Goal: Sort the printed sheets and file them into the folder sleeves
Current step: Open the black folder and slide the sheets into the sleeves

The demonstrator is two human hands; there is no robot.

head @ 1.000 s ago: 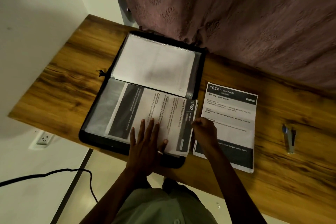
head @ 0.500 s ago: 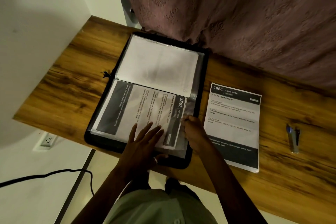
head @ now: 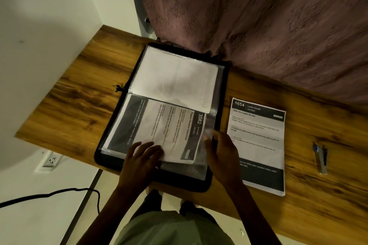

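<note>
Pressing our left hand [head: 142, 157] flat on the printed white sheet 3562 [head: 159, 131] inside the black zip folder's clear sleeve [head: 207, 157], our right hand [head: 221, 149] pinches that sleeve's three-o'clock edge on the wooden bench [head: 79, 93]

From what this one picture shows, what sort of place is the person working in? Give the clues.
Probably a room in a home, not an office: a wooden table pushed against a patterned curtain, a wall socket low down, and a cable trailing over a tiled floor.
</note>
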